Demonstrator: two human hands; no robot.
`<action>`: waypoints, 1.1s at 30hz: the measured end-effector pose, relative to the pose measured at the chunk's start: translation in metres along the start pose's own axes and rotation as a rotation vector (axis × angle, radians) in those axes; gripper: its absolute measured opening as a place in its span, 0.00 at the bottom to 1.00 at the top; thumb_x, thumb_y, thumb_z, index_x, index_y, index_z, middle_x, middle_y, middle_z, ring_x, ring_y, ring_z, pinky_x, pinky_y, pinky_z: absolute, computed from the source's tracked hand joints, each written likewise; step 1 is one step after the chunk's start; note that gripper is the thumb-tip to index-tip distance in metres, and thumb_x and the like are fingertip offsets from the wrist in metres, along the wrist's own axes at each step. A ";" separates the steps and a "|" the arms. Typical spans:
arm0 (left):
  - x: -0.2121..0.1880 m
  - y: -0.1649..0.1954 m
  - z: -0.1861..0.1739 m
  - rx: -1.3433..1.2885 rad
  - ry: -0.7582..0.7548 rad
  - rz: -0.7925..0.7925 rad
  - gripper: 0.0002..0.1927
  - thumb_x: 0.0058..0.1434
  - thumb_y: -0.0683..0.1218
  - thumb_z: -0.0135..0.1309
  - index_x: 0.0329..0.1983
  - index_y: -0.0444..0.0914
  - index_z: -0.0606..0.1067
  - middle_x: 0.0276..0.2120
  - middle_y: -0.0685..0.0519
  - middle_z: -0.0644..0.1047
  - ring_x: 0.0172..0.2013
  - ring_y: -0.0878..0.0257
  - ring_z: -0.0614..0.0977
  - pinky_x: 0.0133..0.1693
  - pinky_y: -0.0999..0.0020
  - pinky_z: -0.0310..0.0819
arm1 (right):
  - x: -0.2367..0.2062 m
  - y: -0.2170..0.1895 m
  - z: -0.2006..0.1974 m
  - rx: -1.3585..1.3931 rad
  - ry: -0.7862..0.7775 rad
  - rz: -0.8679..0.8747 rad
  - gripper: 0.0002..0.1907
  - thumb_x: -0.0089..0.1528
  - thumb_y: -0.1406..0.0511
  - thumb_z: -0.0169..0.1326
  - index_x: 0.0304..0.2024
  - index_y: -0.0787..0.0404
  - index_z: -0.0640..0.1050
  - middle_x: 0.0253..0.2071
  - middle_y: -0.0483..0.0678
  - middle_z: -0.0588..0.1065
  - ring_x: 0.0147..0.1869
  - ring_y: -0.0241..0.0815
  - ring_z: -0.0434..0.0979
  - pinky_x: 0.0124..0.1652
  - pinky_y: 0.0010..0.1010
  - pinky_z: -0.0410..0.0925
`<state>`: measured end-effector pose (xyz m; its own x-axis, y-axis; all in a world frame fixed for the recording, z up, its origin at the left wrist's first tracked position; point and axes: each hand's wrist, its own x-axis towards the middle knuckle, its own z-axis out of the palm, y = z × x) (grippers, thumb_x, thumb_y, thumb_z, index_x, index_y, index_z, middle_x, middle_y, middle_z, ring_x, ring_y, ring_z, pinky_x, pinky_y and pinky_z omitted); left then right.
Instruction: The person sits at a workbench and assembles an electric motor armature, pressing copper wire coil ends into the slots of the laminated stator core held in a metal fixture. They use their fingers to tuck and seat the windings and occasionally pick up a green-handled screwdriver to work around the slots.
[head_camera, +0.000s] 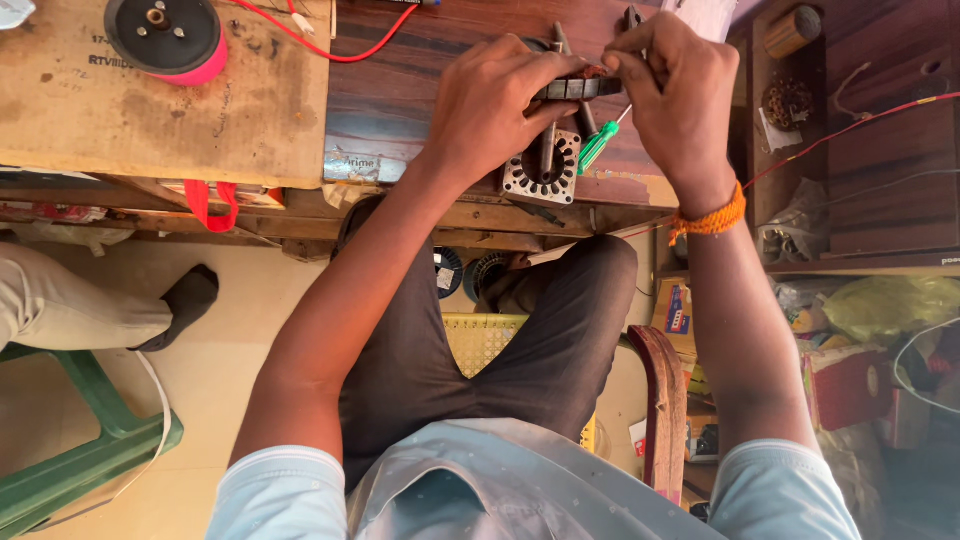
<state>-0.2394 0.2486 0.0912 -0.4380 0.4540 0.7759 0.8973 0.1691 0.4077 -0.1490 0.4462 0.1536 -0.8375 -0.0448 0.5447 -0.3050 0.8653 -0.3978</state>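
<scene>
My left hand grips a round metal motor stator held up over the wooden bench. My right hand pinches at the stator's top edge, fingertips closed on copper-coloured winding there. A green-handled tool pokes out below the hands. A second stator with slotted steel core lies flat on the bench under my left hand. An orange thread band circles my right wrist.
A black spool with pink rim sits on a worn board, with a red wire beside it. Another person's leg and dark sock and a green stool are at left. A yellow crate sits below my knees; clutter and bags fill the right.
</scene>
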 end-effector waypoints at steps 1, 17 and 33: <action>0.000 0.001 0.000 0.011 -0.005 -0.019 0.21 0.55 0.51 0.72 0.51 0.44 0.81 0.40 0.55 0.83 0.40 0.58 0.82 0.43 0.61 0.77 | 0.004 0.004 0.002 -0.009 -0.001 0.000 0.04 0.67 0.77 0.63 0.42 0.68 0.81 0.25 0.47 0.68 0.27 0.32 0.60 0.30 0.26 0.58; 0.039 -0.040 0.029 -0.359 -0.325 -0.535 0.15 0.57 0.54 0.64 0.44 0.43 0.85 0.31 0.54 0.85 0.32 0.65 0.86 0.36 0.66 0.77 | 0.029 0.011 0.008 0.103 -0.100 0.136 0.08 0.64 0.73 0.68 0.37 0.69 0.80 0.23 0.44 0.65 0.28 0.30 0.59 0.28 0.27 0.54; 0.047 -0.086 0.013 -0.642 -0.665 -0.153 0.08 0.66 0.44 0.57 0.45 0.37 0.82 0.36 0.57 0.82 0.36 0.71 0.79 0.38 0.71 0.73 | -0.024 -0.053 0.006 -0.089 -0.159 0.173 0.07 0.65 0.70 0.68 0.41 0.64 0.82 0.20 0.48 0.66 0.22 0.35 0.61 0.26 0.31 0.56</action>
<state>-0.3369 0.2667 0.0867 -0.2501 0.9072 0.3383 0.5442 -0.1573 0.8241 -0.1156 0.3982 0.1575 -0.9368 0.0356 0.3480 -0.1159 0.9070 -0.4049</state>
